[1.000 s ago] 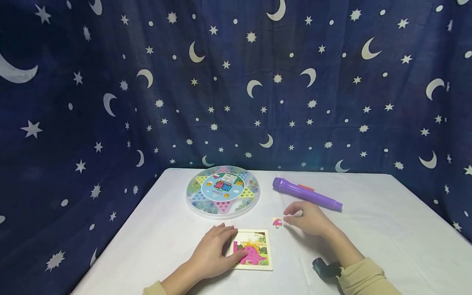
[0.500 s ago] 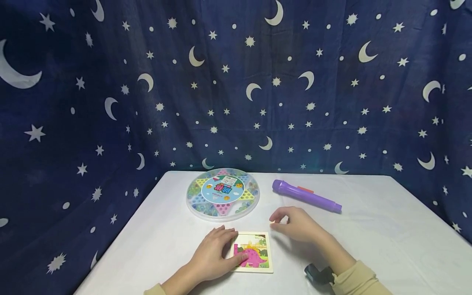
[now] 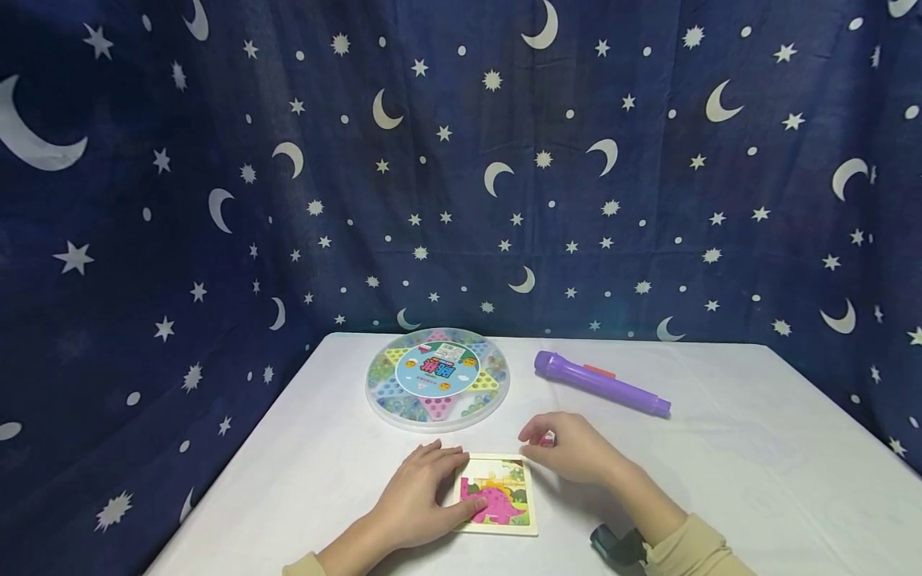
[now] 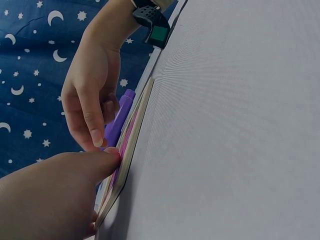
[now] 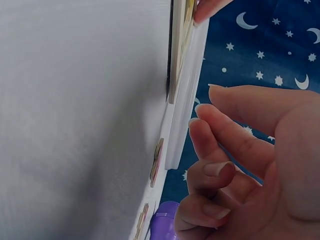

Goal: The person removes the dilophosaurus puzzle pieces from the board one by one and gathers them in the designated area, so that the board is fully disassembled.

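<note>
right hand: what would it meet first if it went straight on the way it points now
Probably the square, pale wooden puzzle frame, near its upper-right corner. Height is unclear; the right hand might pass above it toward the left hand.

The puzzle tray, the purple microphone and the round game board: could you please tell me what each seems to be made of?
Puzzle tray: probably wood, matte, judging by its pale cream frame.
Purple microphone: likely moulded plastic, smooth, given its even colour.
Round game board: apparently clear plastic, since its outer part is see-through; whether the printed centre is paper or film I cannot tell.
</note>
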Available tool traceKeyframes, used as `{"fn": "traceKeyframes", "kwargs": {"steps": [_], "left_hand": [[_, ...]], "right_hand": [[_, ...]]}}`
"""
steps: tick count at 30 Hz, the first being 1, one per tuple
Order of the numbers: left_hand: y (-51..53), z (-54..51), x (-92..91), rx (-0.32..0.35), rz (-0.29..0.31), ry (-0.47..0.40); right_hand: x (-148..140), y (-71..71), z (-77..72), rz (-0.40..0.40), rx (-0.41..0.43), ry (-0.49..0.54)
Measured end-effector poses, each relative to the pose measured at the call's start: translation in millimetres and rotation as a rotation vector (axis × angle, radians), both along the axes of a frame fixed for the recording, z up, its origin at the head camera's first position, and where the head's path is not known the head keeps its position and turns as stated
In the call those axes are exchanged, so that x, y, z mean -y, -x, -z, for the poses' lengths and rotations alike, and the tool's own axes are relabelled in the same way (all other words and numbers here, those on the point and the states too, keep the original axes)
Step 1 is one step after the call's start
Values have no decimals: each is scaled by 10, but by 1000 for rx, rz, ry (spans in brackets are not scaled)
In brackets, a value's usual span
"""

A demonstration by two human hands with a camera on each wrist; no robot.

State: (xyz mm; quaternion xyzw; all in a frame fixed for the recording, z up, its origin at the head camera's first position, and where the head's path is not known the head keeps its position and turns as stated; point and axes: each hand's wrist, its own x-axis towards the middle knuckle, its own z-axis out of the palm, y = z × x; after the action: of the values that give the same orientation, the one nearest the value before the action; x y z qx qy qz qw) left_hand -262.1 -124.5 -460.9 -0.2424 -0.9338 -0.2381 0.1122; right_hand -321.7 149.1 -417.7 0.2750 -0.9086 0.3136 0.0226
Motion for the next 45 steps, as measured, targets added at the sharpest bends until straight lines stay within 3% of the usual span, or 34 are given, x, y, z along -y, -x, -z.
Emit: {"fn": "traceKeyframes", "kwargs": {"steps": [14, 28, 45], "left_hand": [[-4, -15, -14, 28, 9, -4], [6, -4, -30, 14, 7, 9], [2, -23, -20, 39, -3, 4]], "right_hand": [[81, -43, 31, -7, 25, -20], [173, -99, 90, -27, 16, -73], [258, -130, 147, 25, -182, -154]]}}
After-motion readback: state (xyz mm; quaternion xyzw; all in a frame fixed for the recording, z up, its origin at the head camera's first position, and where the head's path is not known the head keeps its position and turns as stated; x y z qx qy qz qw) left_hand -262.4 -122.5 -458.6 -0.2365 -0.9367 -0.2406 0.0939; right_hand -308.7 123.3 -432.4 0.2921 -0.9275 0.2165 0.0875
